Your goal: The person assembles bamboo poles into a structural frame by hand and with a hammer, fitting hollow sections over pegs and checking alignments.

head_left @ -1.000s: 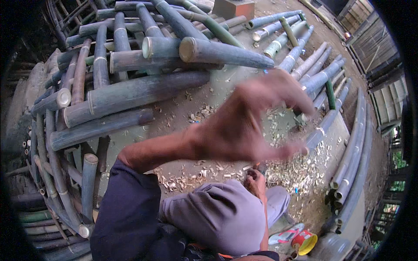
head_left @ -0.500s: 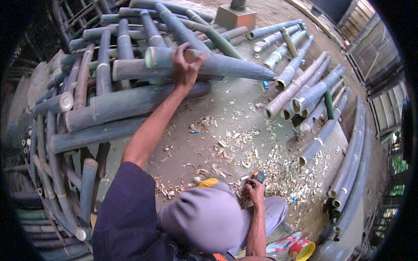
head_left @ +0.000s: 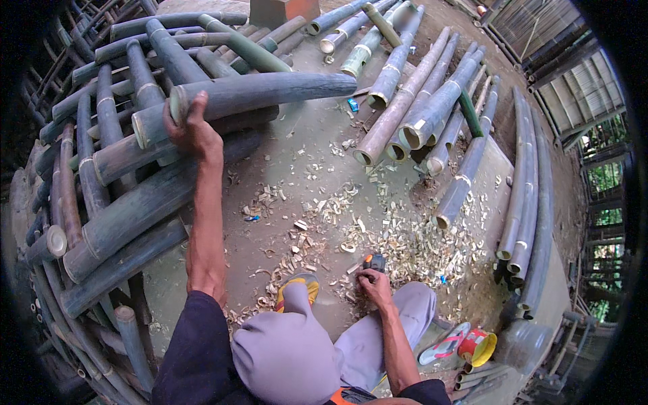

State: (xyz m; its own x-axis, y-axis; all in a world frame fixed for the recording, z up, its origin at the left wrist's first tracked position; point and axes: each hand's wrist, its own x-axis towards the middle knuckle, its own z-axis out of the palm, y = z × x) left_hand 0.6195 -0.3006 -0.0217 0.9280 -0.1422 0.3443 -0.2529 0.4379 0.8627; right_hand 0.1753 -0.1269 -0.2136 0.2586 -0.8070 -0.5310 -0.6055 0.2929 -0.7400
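Note:
My left hand (head_left: 192, 131) is stretched out and grips the cut end of a thick grey-green bamboo pole (head_left: 270, 91) lying on top of a stack of poles (head_left: 121, 196) at the left. Low down by my knee, my right hand (head_left: 372, 283) is closed on the handle of a small dark tool (head_left: 375, 262) that rests on the concrete floor among pale bamboo shavings (head_left: 378, 236). My grey trouser legs and an orange-toed shoe (head_left: 300, 287) show below.
More bamboo poles (head_left: 425, 108) lie fanned out at the upper right, and long ones (head_left: 526, 196) run along the right edge. A sandal (head_left: 445, 345) and a red-and-yellow cup (head_left: 476, 345) sit at the lower right. A small blue object (head_left: 353, 104) lies on the floor.
My left hand reached away from the camera to the pole stack and took hold of the top pole's end; the pole has shifted. The right hand stays on the tool.

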